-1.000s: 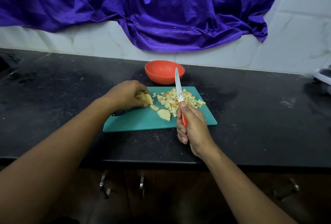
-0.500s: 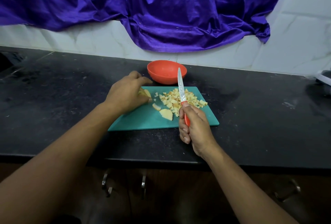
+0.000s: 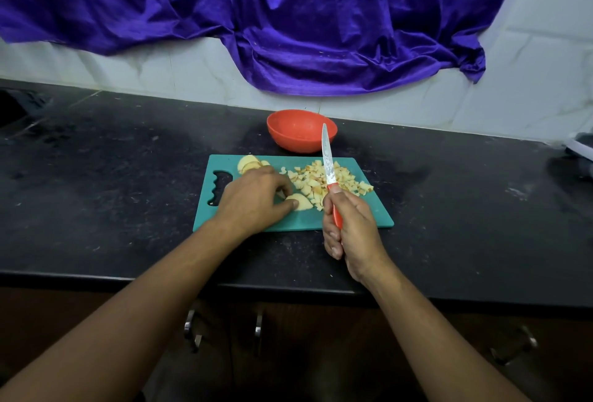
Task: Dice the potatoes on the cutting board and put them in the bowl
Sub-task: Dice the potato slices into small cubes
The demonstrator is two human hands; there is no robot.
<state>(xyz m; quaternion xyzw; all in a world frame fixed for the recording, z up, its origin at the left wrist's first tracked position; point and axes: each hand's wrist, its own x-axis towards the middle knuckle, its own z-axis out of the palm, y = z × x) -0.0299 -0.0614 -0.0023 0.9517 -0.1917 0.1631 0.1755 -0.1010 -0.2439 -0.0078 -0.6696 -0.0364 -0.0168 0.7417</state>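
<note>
Two lots of potato are not yet diced on the cutting board [image 3: 372,217], which lies on the table [image 3: 128,209] near the middle of its front edge. A few slices [image 3: 248,164] sit at the board's far left corner, and a potato piece [image 3: 301,202] lies toward its front edge. Our left hand [image 3: 256,201] curls over that piece, thumb and fingertips pinching it flat to the board. Our right hand [image 3: 353,228] is wrapped round the red handle of the knife [image 3: 328,164], blade raised and pointing away from us, above the diced pile [image 3: 324,180] at the board's right side. The bowl [image 3: 301,130] stands just beyond the board's far edge; we see no potato in it.

We judge that we are mid-dicing, about to cut this piece. Next we need to bring the blade down beside the left fingertips, keeping them tucked clear, then take the slices, and only after that move everything into the bowl.
</note>
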